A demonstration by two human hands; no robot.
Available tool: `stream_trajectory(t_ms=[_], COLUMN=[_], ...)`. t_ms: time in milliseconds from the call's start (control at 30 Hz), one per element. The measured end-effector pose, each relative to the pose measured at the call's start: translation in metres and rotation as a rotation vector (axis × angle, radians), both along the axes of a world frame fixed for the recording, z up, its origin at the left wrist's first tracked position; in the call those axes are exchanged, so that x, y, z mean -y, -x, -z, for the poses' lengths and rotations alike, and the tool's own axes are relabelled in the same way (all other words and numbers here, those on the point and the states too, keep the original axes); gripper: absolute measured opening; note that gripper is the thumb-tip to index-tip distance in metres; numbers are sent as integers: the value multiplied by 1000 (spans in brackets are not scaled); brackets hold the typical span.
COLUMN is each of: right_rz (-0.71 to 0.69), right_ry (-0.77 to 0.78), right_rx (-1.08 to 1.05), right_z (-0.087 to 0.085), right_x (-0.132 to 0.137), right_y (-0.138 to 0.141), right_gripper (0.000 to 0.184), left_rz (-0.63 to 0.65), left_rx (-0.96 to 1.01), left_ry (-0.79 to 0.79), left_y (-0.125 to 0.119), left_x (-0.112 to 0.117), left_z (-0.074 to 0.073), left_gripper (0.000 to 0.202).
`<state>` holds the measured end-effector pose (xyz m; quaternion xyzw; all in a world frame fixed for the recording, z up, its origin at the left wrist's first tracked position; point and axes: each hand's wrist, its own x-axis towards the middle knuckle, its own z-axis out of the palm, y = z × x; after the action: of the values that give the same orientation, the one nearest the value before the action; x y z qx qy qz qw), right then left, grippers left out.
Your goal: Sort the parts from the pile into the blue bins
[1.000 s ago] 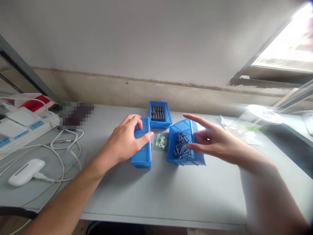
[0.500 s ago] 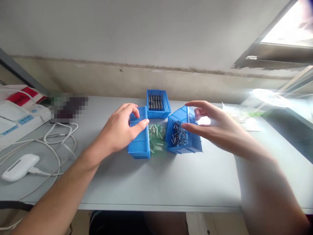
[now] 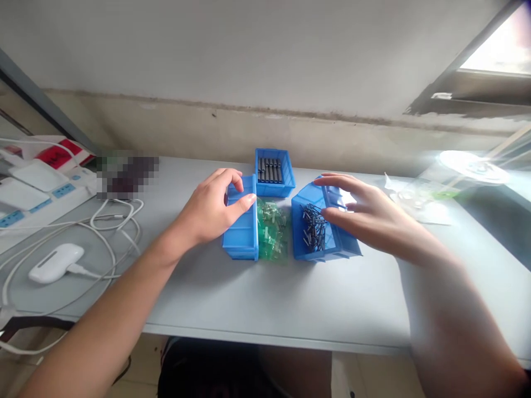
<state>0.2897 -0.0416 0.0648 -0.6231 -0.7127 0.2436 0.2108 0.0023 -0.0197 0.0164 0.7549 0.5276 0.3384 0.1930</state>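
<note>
My left hand (image 3: 211, 210) grips a blue plastic bin (image 3: 240, 237) turned on its side, with the thumb at its right rim and the fingers bent over the top. My right hand (image 3: 357, 213) holds a second blue bin (image 3: 346, 243) by its right side, thumb on the inside and fingers at the upper edge. That bin looks tilted and holds many small dark metal pins (image 3: 314, 229). Between the two bins lies a green transparent bag (image 3: 272, 232) with small clear and metallic pieces in it.
Behind them stands a third blue bin (image 3: 276, 189) with dark cylinders (image 3: 269, 170). At left are a power strip (image 3: 53, 193), tangled white cables (image 3: 108, 243) and a white device (image 3: 56, 262). Clear plastic packaging (image 3: 418, 202) and a spool (image 3: 473, 168) sit at right.
The whole view has shifted slightly. My right hand has closed in on the right bin, which has moved a little right and tilted. My left hand keeps its place on its bin.
</note>
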Motion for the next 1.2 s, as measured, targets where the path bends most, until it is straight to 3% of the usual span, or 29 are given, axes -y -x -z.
stream_trajectory(t_ms=[367, 433, 533, 633, 733, 800, 1000, 1200], right_rz=[-184, -210, -298, -364, -415, -431, -465, -518], right_ry=[-84, -45, 77, 143, 216, 293, 334, 315], right_rx=[85, 50, -18, -8, 15, 20, 42, 10], right_z=[7, 1, -5, -4, 1, 3, 4, 5], right_x=[1, 2, 1, -4, -9, -10, -12, -9], right_y=[2, -6, -31, -58, -68, -65, -57, -57], right_gripper=[63, 74, 106, 122, 121, 118, 121, 129], left_rz=[27, 24, 25, 195, 378, 404, 416, 433], left_rx=[15, 13, 20, 14, 18, -1, -182, -230], left_ry=[-15, 14, 49, 91, 194, 252, 304, 293], left_y=[-2, 2, 16, 34, 47, 50, 40, 36], left_x=[2, 1, 0, -2, -2, 0, 3, 1], left_z=[-3, -6, -10, -12, -12, -12, -7, -1], left_gripper=[34, 43, 63, 87, 111, 119, 120, 113])
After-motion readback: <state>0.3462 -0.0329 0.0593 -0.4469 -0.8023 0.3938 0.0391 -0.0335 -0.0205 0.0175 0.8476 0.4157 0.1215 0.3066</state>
